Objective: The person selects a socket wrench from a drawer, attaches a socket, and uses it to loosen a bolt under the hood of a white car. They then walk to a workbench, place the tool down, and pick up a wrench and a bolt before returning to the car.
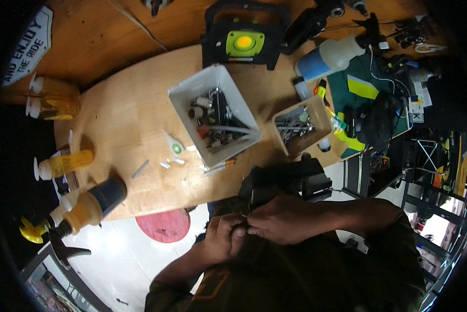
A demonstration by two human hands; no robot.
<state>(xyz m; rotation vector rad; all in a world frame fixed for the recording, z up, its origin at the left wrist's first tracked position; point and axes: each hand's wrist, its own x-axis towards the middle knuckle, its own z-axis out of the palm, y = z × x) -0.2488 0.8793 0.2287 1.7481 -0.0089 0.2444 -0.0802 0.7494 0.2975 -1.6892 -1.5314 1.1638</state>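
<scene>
both hands (244, 229) pinch something small at the dark vise-like block (283, 179).
left hand (224, 238) and right hand (280, 218) closed tight, fingertips meeting; best kept braced, moves small.

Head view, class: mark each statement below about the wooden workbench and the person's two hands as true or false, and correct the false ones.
1. The left hand and right hand meet close together below the bench edge. True.
2. The white square plastic bin is empty. False: it holds a jumble of small parts and tools.
3. The small wooden box lies to the right of the white bin. True.
4. The black work light with a yellow-green face lies on the floor. False: it stands at the far edge of the wooden workbench.
5. The round red disc lies on the bench top. False: it lies below the near edge.
</scene>
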